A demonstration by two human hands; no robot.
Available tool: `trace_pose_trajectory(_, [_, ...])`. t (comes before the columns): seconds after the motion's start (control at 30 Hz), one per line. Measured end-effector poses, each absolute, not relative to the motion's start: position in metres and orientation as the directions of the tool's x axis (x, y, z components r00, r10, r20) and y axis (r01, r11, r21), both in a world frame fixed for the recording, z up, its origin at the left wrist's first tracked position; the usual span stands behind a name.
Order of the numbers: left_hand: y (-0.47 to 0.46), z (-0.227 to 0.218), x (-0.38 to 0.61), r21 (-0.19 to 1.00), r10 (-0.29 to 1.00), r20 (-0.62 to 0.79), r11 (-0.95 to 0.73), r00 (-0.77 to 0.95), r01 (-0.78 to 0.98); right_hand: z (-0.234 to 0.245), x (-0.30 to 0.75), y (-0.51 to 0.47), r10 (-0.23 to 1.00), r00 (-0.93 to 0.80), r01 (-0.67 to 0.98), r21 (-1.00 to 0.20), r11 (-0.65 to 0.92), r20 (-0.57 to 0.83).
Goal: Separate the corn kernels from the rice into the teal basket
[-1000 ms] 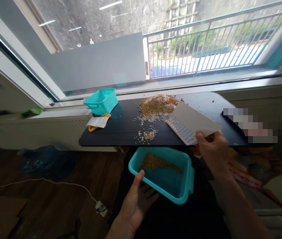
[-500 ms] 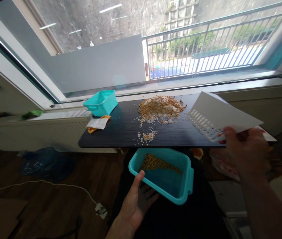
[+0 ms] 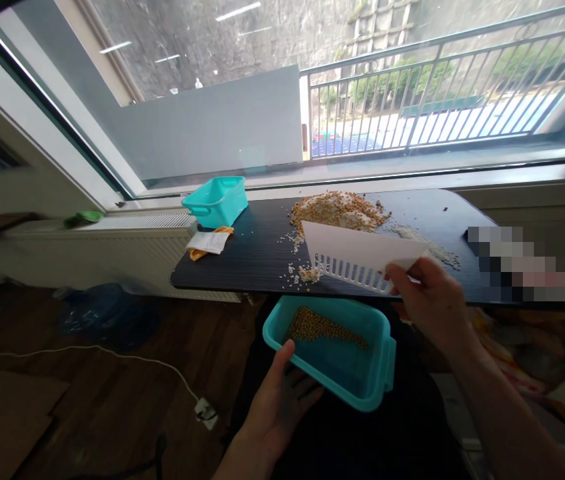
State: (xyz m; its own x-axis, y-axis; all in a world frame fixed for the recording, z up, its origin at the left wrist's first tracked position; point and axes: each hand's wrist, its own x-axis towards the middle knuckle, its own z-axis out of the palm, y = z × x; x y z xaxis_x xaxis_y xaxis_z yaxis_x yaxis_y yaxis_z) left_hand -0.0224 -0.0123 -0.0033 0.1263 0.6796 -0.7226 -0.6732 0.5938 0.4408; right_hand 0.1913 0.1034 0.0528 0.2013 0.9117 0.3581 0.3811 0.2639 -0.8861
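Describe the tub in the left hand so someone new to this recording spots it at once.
Start at the dark table. Below its near edge, the left hand grips the rim of a turquoise tub. Unlike the other tub, which stands on the table's left part, this one is off the table, with tan beans showing inside.

Left fingers [image 3: 308, 399] half curled, thumb [image 3: 282, 358] raised, right fingers [image 3: 425, 268] pinched.
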Motion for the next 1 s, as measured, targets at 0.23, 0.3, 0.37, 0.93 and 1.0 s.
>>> trace_pose_trajectory(0.23, [-0.014, -0.007, -0.024, 0.440, 0.699, -0.697, 0.592, 0.159, -0.675, 0.055, 0.187, 0.090, 0.961, 0.135, 0.332, -0.925, 0.186, 0.241])
trace_pose_trajectory(0.3, [-0.014, -0.007, -0.024, 0.440, 0.697, -0.700, 0.593, 0.156, -0.675, 0.055, 0.188, 0.088, 0.968, 0.109, 0.321, -0.930, 0.181, 0.227])
trace_pose_trajectory(0.37, [-0.014, -0.007, -0.024, 0.440, 0.693, -0.705, 0.591, 0.146, -0.676, 0.056, 0.191, 0.088, 0.964, 0.130, 0.314, -0.932, 0.179, 0.230])
trace_pose_trajectory(0.93, [-0.014, -0.009, -0.024, 0.437, 0.692, -0.707, 0.588, 0.144, -0.680, 0.057, 0.198, 0.099, 0.933, 0.226, 0.365, -0.912, 0.185, 0.280])
trace_pose_trajectory(1.0, [-0.014, -0.008, -0.024, 0.439, 0.697, -0.701, 0.587, 0.149, -0.680, 0.056, 0.195, 0.102, 0.930, 0.222, 0.348, -0.915, 0.206, 0.293])
